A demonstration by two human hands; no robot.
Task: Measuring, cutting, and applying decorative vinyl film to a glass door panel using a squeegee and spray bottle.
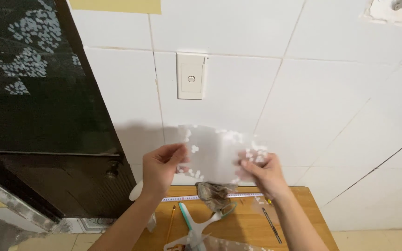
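Both hands hold up a translucent plastic film sheet (212,151) with white blotchy spots, in front of a white tiled wall. My left hand (161,167) pinches its left edge between thumb and fingers. My right hand (264,172) grips its right lower edge. The sheet hangs below a white wall switch (191,75) and above a small wooden table (298,209).
On the table lie a measuring tape (182,198), a crumpled grey rag (215,193), white-and-teal scissors (201,225), a pencil (170,223), a dark pen-like tool (271,225) and more spotted film (229,244). A dark door with a knob (112,169) stands at left.
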